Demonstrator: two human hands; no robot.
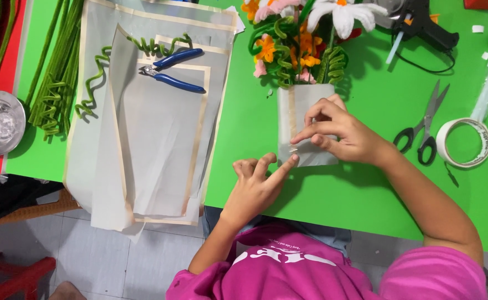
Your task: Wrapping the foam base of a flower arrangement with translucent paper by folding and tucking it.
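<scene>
The right hand (341, 136) is pinching a small strip against the wrap (305, 125), fingers together on it, while the left hand (255, 186) is pressing one fingertip on the wrap's near edge, other fingers loose. The wrap is lying at the table's (338, 194) middle around a bouquet (299, 39); it looks light, thin, crushable, best held at the seam. A tape roll (465, 143) and scissors (424, 125) are sitting right, paper sheets (155, 122) left

Green table (333, 194) – blue-handled pliers (172, 69), black-handled scissors (424, 125), pink shirt (288, 272).
</scene>
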